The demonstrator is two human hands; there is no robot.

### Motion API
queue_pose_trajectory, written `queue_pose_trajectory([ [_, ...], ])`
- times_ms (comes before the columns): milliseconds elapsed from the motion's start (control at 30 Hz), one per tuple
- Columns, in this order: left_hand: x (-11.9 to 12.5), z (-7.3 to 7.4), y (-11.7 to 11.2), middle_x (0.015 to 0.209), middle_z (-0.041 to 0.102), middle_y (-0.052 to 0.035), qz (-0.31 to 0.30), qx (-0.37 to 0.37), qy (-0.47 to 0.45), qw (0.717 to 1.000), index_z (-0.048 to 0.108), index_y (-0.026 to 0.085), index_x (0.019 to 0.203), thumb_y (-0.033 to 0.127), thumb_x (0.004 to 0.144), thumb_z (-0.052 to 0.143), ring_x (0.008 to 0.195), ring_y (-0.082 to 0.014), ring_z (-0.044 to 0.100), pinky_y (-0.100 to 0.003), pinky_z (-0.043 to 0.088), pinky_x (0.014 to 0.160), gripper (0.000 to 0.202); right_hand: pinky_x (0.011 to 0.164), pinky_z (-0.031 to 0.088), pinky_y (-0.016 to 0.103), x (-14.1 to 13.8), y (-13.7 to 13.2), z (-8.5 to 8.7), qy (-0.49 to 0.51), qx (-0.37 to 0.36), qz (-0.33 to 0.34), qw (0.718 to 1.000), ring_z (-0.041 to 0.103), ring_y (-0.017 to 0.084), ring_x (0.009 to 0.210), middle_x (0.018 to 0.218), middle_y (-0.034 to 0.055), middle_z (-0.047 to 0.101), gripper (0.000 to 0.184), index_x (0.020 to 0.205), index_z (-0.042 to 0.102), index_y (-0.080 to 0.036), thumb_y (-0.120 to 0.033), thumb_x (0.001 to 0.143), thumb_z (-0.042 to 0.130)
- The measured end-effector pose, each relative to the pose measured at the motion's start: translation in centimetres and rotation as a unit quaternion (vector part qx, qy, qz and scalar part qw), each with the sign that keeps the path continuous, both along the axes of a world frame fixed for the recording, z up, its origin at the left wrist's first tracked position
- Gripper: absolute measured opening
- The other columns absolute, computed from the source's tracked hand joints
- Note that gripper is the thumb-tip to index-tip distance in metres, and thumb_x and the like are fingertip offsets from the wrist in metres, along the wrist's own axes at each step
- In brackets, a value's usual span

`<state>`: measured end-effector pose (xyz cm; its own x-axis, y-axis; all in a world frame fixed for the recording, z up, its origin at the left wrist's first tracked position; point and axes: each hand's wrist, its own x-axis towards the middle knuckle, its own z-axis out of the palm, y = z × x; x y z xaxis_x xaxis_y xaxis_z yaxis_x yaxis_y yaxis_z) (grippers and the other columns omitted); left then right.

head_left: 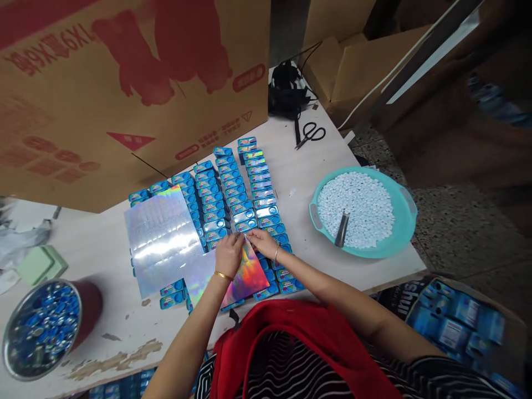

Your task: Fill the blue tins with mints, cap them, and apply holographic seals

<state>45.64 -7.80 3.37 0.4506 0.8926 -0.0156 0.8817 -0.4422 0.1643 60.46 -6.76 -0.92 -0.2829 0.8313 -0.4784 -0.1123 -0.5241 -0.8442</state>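
Note:
My left hand point(228, 256) is closed at the upper edge of a shiny holographic sheet point(249, 274), which lies over rows of small blue tins point(236, 191). Close beside it my right hand point(264, 244) makes a pinch by the same edge, its fingertips almost meeting the left ones. Whatever is between the right fingertips is too small to make out. A second holographic sheet point(162, 230) covers the tins to the left and reflects a bright band of light.
A large cardboard box point(137, 111) stands behind the tins. To the right are a turquoise basin point(405, 221) of white pellets with a metal scoop point(342, 228), and black scissors point(310, 136). At left sit a metal pot point(89, 305) of blue pieces and a green box point(41, 265).

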Motion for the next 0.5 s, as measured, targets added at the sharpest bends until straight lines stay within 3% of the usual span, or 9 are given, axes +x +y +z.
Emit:
queue_pose_trajectory([
  [133,0.5,-0.8,-0.5,0.12,0.063,-0.0129,0.0,0.026,-0.019,0.999,0.064,0.019,0.108,0.019,0.089,0.047,0.093,-0.0252,0.059,-0.039,0.045,0.077,0.025,0.049,0.038,0.023,0.1,0.3,-0.4,-0.025,-0.007,0.001,1.0,0.045,0.011,0.05,0.055,-0.0051,0.046,0.019,0.07,0.051,-0.021,-0.039,0.077,0.051],
  [233,1.1,-0.5,-1.7,0.116,0.064,-0.0137,-0.006,0.053,-0.063,0.997,0.064,0.017,0.097,0.018,0.09,0.045,0.098,-0.0249,0.057,-0.039,0.044,0.082,0.02,0.05,0.037,0.022,0.3,0.4,-0.7,-0.049,0.008,-0.01,0.999,0.043,0.011,0.051,0.054,-0.0056,0.044,0.016,0.068,0.051,-0.02,-0.034,0.077,0.051],
  [300,1.4,0.6,-3.3,0.108,0.065,-0.0131,-0.015,0.053,-0.099,0.994,0.063,0.017,0.093,0.017,0.09,0.046,0.096,-0.0236,0.057,-0.037,0.043,0.081,0.017,0.051,0.036,0.021,0.3,0.5,-0.8,-0.063,0.02,-0.014,0.998,0.043,0.011,0.052,0.054,-0.0056,0.045,0.015,0.067,0.051,-0.02,-0.031,0.077,0.051],
  [400,1.6,3.3,-6.2,0.09,0.067,-0.007,-0.003,0.015,-0.175,0.985,0.061,0.018,0.089,0.016,0.089,0.049,0.085,-0.0192,0.059,-0.033,0.042,0.076,0.012,0.053,0.037,0.022,0.1,0.7,-0.8,-0.081,0.034,-0.015,0.996,0.045,0.012,0.054,0.053,-0.0049,0.046,0.015,0.064,0.052,-0.02,-0.029,0.076,0.053],
  [500,1.8,6.1,-7.6,0.079,0.064,-0.0015,0.111,-0.017,-0.305,0.946,0.059,0.02,0.082,0.021,0.086,0.057,0.077,-0.0151,0.058,-0.03,0.042,0.075,0.004,0.058,0.04,0.025,0.3,0.7,0.0,-0.098,0.049,-0.019,0.994,0.049,0.014,0.059,0.057,-0.0032,0.052,0.015,0.068,0.057,-0.02,-0.031,0.077,0.056],
])
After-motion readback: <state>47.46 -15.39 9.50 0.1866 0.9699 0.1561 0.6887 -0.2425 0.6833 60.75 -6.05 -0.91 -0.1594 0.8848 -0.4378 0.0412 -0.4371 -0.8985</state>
